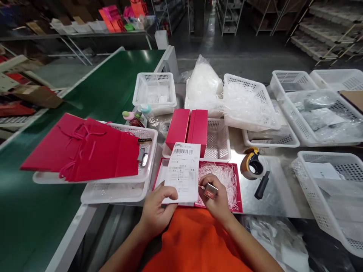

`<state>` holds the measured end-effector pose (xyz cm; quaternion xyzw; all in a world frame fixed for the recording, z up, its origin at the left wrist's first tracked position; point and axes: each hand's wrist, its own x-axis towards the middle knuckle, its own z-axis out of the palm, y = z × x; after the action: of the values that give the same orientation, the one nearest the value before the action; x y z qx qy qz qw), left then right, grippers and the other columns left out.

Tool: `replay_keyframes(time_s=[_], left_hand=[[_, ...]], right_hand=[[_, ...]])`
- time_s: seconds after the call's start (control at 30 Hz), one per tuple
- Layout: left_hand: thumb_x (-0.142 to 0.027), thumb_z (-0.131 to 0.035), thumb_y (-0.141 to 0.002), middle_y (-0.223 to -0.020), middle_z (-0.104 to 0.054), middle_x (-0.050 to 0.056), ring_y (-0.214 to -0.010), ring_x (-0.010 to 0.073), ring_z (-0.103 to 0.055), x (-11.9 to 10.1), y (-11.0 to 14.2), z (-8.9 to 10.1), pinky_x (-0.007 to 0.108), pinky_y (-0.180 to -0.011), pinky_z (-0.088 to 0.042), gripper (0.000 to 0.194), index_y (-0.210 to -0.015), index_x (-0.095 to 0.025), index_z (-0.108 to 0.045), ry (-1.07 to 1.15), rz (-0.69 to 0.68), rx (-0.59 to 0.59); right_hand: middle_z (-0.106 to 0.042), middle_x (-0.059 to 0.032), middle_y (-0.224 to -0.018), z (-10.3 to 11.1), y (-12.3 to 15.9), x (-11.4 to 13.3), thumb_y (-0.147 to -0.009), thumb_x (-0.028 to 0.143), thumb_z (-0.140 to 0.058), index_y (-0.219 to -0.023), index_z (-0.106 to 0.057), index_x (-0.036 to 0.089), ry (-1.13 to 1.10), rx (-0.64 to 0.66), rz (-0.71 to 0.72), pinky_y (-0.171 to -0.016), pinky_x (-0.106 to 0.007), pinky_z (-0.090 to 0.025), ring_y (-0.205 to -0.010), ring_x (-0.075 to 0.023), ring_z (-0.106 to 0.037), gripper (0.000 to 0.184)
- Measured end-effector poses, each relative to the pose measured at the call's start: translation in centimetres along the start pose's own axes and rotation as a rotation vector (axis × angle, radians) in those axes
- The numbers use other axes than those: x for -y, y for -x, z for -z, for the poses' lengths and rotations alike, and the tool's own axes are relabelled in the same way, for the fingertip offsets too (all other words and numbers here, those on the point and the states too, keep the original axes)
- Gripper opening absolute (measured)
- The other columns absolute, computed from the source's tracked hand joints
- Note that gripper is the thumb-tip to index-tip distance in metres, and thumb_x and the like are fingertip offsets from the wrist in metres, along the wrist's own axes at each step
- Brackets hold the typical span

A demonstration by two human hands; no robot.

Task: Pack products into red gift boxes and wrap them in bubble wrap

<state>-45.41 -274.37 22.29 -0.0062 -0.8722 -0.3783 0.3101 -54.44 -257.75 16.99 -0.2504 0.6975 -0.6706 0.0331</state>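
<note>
My left hand is closed on the lower left edge of a printed paper slip with a barcode near its top. In my right hand is a small box-shaped item, silver with a reddish label on its end; its kind is not clear. Beneath both hands lies an open red gift box. Pale shredded paper fills its right side, while the slip covers much of the left. Just beyond, two closed red boxes rest on a white basket.
Red paper bags lie across a white basket at left, beside a green conveyor belt. A tape dispenser and a black cutter-like tool sit at right. Several white baskets line the back and right, one with shredded filler.
</note>
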Motion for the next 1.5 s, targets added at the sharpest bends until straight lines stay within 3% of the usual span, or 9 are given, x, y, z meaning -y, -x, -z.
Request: replay_keyframes(time_s=[0.3,0.4,0.53,0.6,0.7,0.87,1.07,1.27,1.5], left_hand=[[-0.014,-0.057,-0.075,-0.059,-0.065,-0.003,-0.052,0.013,-0.063,0.4,0.6,0.1,0.02,-0.051,-0.053,0.012,-0.067,-0.022,-0.06,-0.062,0.068,0.009],[-0.017,-0.059,-0.075,-0.06,-0.065,-0.003,-0.053,0.013,-0.063,0.6,1.0,0.1,0.02,-0.052,-0.053,0.01,-0.067,-0.022,-0.062,-0.066,0.097,-0.021],[-0.018,-0.066,-0.075,-0.065,-0.064,-0.003,-0.058,0.013,-0.063,1.0,1.8,0.1,0.017,-0.048,-0.051,0.006,-0.071,-0.021,-0.062,-0.03,0.23,-0.094],[-0.021,-0.07,-0.074,-0.068,-0.064,-0.002,-0.062,0.0138,-0.064,1.2,2.1,0.1,0.017,-0.046,-0.05,0.008,-0.073,-0.021,-0.062,0.003,0.334,-0.143],[-0.027,-0.075,-0.072,-0.071,-0.063,-0.001,-0.059,0.0123,-0.061,1.4,2.3,0.1,0.016,-0.045,-0.05,0.015,-0.074,-0.02,-0.061,0.051,0.419,-0.201],[-0.028,-0.079,-0.071,-0.072,-0.063,-0.002,-0.058,0.0111,-0.061,1.9,2.6,0.4,0.015,-0.046,-0.052,0.02,-0.075,-0.02,-0.06,0.105,0.479,-0.195],[-0.03,-0.083,-0.068,-0.076,-0.064,0.0,-0.063,0.0123,-0.066,2.5,3.2,0.4,0.016,-0.049,-0.054,0.027,-0.077,-0.02,-0.06,0.181,0.571,-0.177],[-0.026,-0.082,-0.072,-0.076,-0.066,-0.001,-0.061,0.0113,-0.066,2.9,3.2,0.5,0.014,-0.048,-0.055,0.021,-0.078,-0.021,-0.062,0.175,0.489,-0.15],[-0.023,-0.081,-0.074,-0.079,-0.069,-0.001,-0.069,0.015,-0.071,2.7,3.2,0.5,0.016,-0.051,-0.057,0.022,-0.079,-0.022,-0.06,0.168,0.504,-0.155]], right_hand=[[-0.061,-0.001,-0.077,0.3,0.3,0.3,-0.078,0.017,-0.061,-0.077,-0.053,0.024,-0.007,0.018,-0.032,-0.064,-0.03,-0.046,-0.07,-0.0163,-0.057,0.01],[-0.061,-0.0001,-0.078,0.2,0.5,0.5,-0.077,0.022,-0.068,-0.08,-0.053,0.024,-0.147,0.005,-0.178,-0.066,-0.031,-0.047,-0.071,-0.0158,-0.057,0.016],[-0.063,0.0034,-0.089,0.6,0.8,1.3,-0.066,0.024,-0.085,-0.114,-0.048,0.031,-0.699,0.09,-0.533,-0.07,-0.031,-0.056,-0.078,-0.0161,-0.064,0.061],[-0.063,0.0033,-0.097,1.1,0.9,1.8,-0.061,0.021,-0.089,-0.13,-0.035,0.039,-0.896,0.171,-0.609,-0.067,-0.033,-0.059,-0.084,-0.0182,-0.067,0.089],[-0.061,0.0016,-0.103,1.7,1.0,2.7,-0.06,0.018,-0.091,-0.138,-0.023,0.044,-0.982,0.232,-0.624,-0.061,-0.031,-0.06,-0.088,-0.0199,-0.067,0.108],[-0.062,-0.0002,-0.105,2.0,1.1,3.5,-0.064,0.025,-0.092,-0.141,-0.024,0.042,-0.897,0.258,-0.607,-0.059,-0.03,-0.06,-0.086,-0.0211,-0.07,0.104],[-0.061,0.0017,-0.1,1.6,1.8,4.4,-0.058,0.02,-0.094,-0.138,-0.046,0.038,-0.5,0.081,-0.546,-0.067,-0.026,-0.055,-0.079,-0.0143,-0.063,0.095],[-0.061,-0.0031,-0.124,1.2,1.9,4.6,-0.062,0.022,-0.09,-0.136,-0.051,0.034,-0.442,0.038,-0.428,-0.09,-0.033,-0.055,-0.107,-0.0211,-0.063,0.085],[-0.064,-0.0021,-0.105,0.9,2.2,4.3,-0.066,0.025,-0.086,-0.149,-0.04,0.036,-0.174,0.052,-0.478,-0.073,-0.034,-0.053,-0.081,-0.0193,-0.06,0.095]])
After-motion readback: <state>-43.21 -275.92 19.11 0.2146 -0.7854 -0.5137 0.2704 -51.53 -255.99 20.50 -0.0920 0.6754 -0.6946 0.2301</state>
